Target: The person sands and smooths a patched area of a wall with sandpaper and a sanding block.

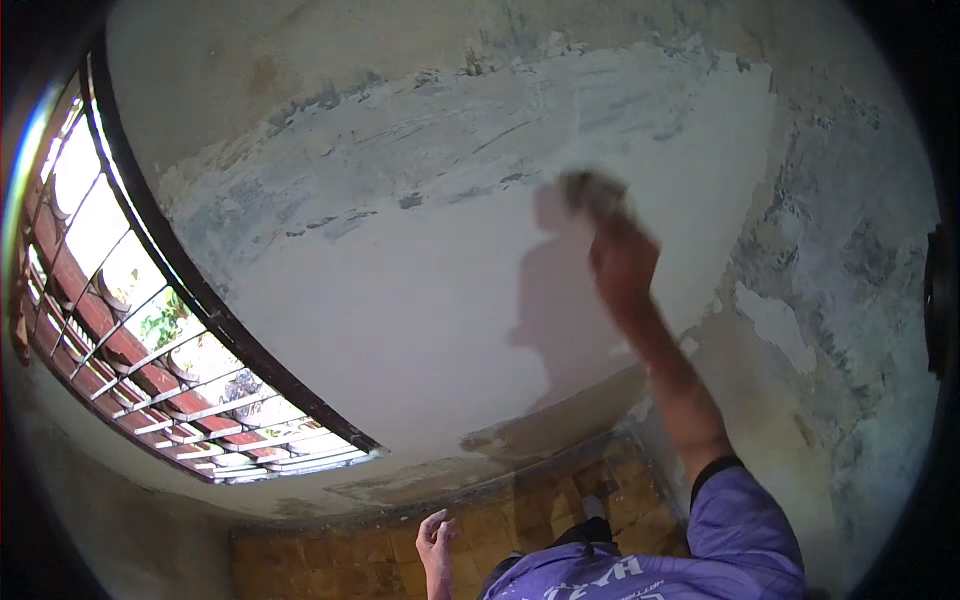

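My right hand [625, 260] is raised against the wall, its fingers closed round a small dark tool [592, 192]. Motion smears the tool, so its exact kind cannot be made out. It is at or close to a broad patch of smooth white filler [400, 290] on the wall [210, 110]. Down by my body, my left hand [435, 540] is held up with loosely bent fingers and nothing visible in it. Its fingertips look whitened.
To the left is a window with a metal grille [150, 350] and a dark frame. Bare, patchy grey wall [840, 220] continues at the right. Yellowish-brown floor tiles [340, 555] lie below, near my feet. A dark object [938, 300] shows at the far right edge.
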`<state>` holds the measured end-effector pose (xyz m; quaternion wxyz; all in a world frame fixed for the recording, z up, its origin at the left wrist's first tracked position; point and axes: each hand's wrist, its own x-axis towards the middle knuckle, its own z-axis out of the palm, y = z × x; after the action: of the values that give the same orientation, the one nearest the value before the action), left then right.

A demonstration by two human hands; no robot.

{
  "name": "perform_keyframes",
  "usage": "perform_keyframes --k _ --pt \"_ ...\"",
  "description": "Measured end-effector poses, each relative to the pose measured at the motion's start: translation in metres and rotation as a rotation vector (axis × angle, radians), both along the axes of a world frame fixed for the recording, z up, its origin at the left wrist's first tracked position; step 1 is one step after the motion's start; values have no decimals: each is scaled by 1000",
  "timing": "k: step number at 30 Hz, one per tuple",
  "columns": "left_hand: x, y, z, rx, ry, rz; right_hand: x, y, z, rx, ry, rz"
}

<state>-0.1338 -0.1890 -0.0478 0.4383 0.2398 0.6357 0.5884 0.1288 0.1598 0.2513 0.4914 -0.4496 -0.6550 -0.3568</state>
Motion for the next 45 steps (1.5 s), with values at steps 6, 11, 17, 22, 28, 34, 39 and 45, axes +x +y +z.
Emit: perform_keyframes --k 6,11,17,22,28,34,39,45 --pt "9 14 -1 57 -31 14 -23 35 19 36 -30 57" --pt "37 25 5 70 -100 33 -29 -36 -115 -515 -504 446" --pt "73 32 0 28 -88 22 36 -1 -18 -208 -340 481" --pt "103 44 -8 29 -143 38 93 42 94 -12 270 450" --pt "133 63 -6 16 -138 100 88 33 -110 -367 -364 525" --pt "156 65 2 31 -140 137 101 22 -70 -349 -236 592" --pt "168 61 2 37 -153 151 122 63 42 -121 168 298" --pt "153 55 6 19 -117 153 66 50 -103 -92 -232 610"
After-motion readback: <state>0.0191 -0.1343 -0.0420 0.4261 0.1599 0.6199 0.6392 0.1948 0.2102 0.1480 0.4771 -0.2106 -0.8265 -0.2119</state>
